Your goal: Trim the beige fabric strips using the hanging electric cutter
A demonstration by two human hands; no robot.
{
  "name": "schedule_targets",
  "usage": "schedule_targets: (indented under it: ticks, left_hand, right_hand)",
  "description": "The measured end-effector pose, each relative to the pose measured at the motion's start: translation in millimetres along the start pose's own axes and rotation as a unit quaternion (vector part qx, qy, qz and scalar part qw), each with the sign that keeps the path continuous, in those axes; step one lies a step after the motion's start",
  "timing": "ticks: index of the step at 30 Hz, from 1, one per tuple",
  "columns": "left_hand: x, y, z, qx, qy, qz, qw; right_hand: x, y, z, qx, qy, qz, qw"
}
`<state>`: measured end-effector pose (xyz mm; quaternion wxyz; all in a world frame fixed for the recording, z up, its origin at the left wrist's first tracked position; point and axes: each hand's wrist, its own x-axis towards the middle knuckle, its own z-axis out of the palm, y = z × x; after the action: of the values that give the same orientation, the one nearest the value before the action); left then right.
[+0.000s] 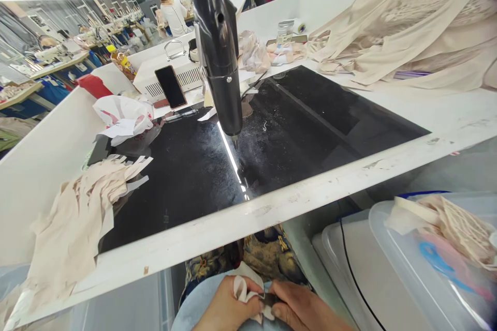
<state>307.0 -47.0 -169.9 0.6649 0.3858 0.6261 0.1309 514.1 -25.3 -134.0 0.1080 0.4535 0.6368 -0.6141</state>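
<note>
Low in the head view, over my lap, my left hand (229, 305) is closed on a folded piece of cream fabric (239, 287). Close beside it on the right, my right hand (301, 302) pinches a small dark tool (269, 299) with a thin metal end that meets the fabric. Its exact kind is partly hidden by my fingers. Part of the cream fabric hangs below and between both hands. Above them, a black machine head (219, 57) points its narrow tip down over the glossy black tabletop (186, 170).
Cream fabric strips (81, 207) drape over the white table edge (194, 232) at left; a large cream pile (388, 26) lies back right. A phone (171, 86) leans on a white box. Clear plastic bins (411, 248) stand at lower right. A person (173, 15) is in the background.
</note>
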Motion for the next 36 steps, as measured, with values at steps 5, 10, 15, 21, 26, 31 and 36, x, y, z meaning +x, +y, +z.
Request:
schedule_targets:
  ticks: [5, 10, 15, 21, 26, 31, 36]
  left_hand:
    - [-10, 23, -1.2, 0.005, -0.022, -0.013, 1.0]
    - [-11, 25, -0.8, 0.009, -0.017, -0.019, 1.0]
    - [-10, 23, -0.6, 0.014, -0.015, -0.016, 1.0]
    - [-18, 31, -4.0, 0.022, -0.034, -0.008, 0.999]
    - [-17, 29, -3.8, 0.022, -0.03, -0.008, 0.999]
    - [-14, 23, -3.8, 0.015, -0.024, -0.002, 1.0]
    - [-15, 20, -5.0, 0.015, -0.031, 0.004, 0.999]
  right_hand:
    - [-1, -2, -2, -0.005, 0.005, -0.002, 1.0]
    - [3, 5, 1, 0.002, 0.008, -0.011, 1.0]
    - [1, 1, 1, -0.004, 0.002, 0.004, 1.0]
    - [0, -8, -1, -0.006, 0.001, 0.017, 1.0]
    - [0, -8, -1, -0.006, 0.004, 0.013, 1.0]
    - [-7, -9, -1, 0.006, 0.005, 0.018, 1.0]
    - [0, -5, 2, 0.003, 0.007, 0.011, 1.0]
